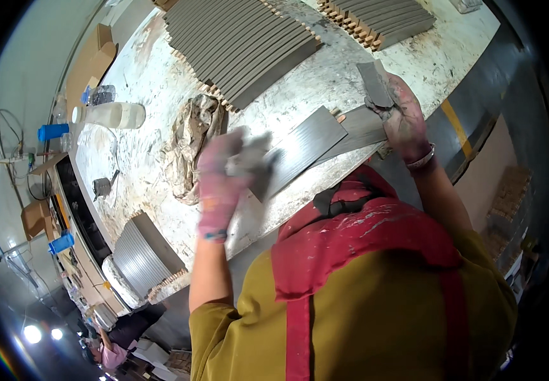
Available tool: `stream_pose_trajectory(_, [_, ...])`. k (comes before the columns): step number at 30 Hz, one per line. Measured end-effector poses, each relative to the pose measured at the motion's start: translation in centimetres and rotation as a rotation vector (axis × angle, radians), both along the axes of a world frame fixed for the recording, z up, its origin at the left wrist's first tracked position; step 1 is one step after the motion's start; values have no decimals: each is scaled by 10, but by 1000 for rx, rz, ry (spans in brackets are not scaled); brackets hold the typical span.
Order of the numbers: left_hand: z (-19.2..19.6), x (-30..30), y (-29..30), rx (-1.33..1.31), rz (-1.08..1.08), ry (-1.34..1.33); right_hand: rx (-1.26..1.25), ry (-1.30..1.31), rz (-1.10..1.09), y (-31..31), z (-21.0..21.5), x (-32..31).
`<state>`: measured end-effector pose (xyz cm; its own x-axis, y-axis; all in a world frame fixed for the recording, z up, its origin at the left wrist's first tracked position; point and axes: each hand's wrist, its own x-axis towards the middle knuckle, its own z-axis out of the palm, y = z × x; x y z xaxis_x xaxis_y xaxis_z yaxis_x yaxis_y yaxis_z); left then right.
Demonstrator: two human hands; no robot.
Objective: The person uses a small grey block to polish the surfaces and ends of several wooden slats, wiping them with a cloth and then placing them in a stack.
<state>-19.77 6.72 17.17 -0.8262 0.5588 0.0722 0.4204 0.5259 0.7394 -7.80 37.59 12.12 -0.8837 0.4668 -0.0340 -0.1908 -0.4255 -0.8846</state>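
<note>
Two grey wood-grain boards lie at the near table edge: a shiny board (306, 149) overlaps a darker board (358, 134). My left hand (216, 184), in a stained pink glove, is smeared by motion over the shiny board's left end. A blurred grey wad (246, 160) shows in its fingers; its kind cannot be made out. Beside the dark board's right end, my right hand (406, 120), gloved too, is closed on a slightly bent grey sheet (374, 86) that sticks up past the fingers. Left of the boards lies a crumpled, stained cloth (192, 143).
Rows of grey boards (236, 47) stand at the far side, with another stack (382, 22) to their right. More grey boards (144, 254) stand at the near left. A bottle of pale liquid (110, 115) lies on the paint-spotted table (153, 171). Another person (112, 352) is far lower left.
</note>
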Motion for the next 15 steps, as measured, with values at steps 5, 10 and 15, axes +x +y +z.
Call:
stream_pose_trajectory(5, [-23,43,61,-438,-249,337,-96,55,52,-5,8,-9])
stream_pose_trajectory(10, [-4,22,37,-141,-139,-14,31,35,71,-1,10,-2])
stream_pose_trajectory(15, [6,9,5,1107,-29,-1193,-14,32,78,20,-3,11])
